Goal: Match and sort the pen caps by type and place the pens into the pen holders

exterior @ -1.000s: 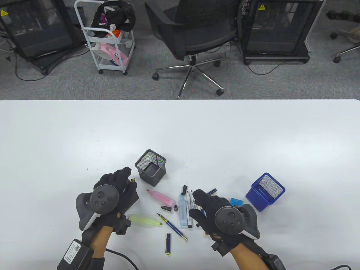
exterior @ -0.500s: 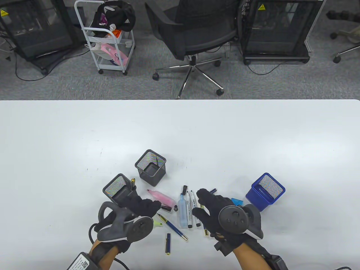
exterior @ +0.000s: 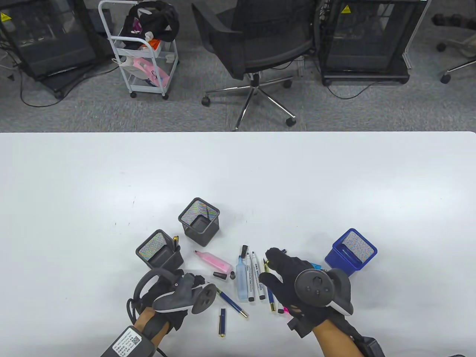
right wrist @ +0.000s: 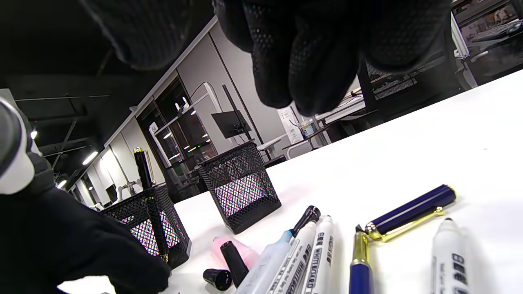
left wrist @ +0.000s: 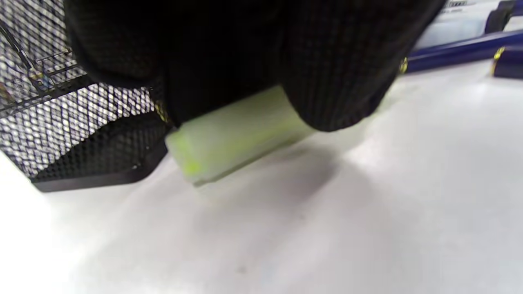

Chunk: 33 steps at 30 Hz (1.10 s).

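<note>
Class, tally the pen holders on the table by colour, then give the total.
Black pen holders: 2
Blue pen holder: 1
Total: 3

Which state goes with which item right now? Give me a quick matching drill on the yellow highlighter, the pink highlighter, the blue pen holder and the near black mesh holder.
Column 1:
1. yellow highlighter
2. pink highlighter
3. blue pen holder
4. near black mesh holder

Column 2:
A. stands with a gold-clipped pen sticking up from it
B. lies free on the table, no hand on it
C. under the left hand's fingers
D. stands beyond the right hand, on the right of the pile

Pairs: 1-C, 2-B, 3-D, 4-A
</note>
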### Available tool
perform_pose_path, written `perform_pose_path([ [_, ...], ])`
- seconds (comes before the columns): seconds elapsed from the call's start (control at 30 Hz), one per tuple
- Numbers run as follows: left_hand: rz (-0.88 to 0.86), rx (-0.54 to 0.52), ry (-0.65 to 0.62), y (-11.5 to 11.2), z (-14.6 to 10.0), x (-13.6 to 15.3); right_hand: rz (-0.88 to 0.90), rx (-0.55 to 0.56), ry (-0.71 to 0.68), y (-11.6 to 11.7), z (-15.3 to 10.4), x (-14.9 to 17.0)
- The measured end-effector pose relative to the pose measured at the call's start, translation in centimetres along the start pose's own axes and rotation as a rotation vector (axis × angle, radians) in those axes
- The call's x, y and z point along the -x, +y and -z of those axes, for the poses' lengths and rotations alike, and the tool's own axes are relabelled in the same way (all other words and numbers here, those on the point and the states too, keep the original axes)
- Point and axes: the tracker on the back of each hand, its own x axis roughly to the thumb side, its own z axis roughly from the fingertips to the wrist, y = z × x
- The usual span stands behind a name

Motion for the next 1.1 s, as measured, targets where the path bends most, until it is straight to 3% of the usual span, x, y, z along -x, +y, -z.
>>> perform_pose_path([
  [0.37, 0.031, 0.005, -0.014, -0.4, 0.2, -0.5, 0.004, 0.010, 0.003, -0.1, -0.1, 0.2],
  [0.6, -0.252, -0.152, -0.034, 2.7, -1.8, 0.8, 0.003, 0.013, 0.011, -0.3, 0.0, 0.5],
  [0.73, -0.484, -0.243, -0.074, 3.3, -2.5, 1.8, 0.001, 0.007, 0.013, -0.3, 0.0, 0.5],
  [0.83, -0.559, -0.297, -0.080, 3.4, -2.8, 2.4, -0.021, -0.017, 0.021, -0.3, 0.0, 0.4],
  [0.97, -0.629, -0.352, -0.102, 3.3, -3.0, 2.3, -0.215, -0.052, 0.080, -1.0, 0.0, 0.2],
  [1.1, -0.623, -0.364, -0.112, 3.6, -3.1, 2.0, -0.365, -0.121, 0.324, -1.8, -0.2, 1.0],
])
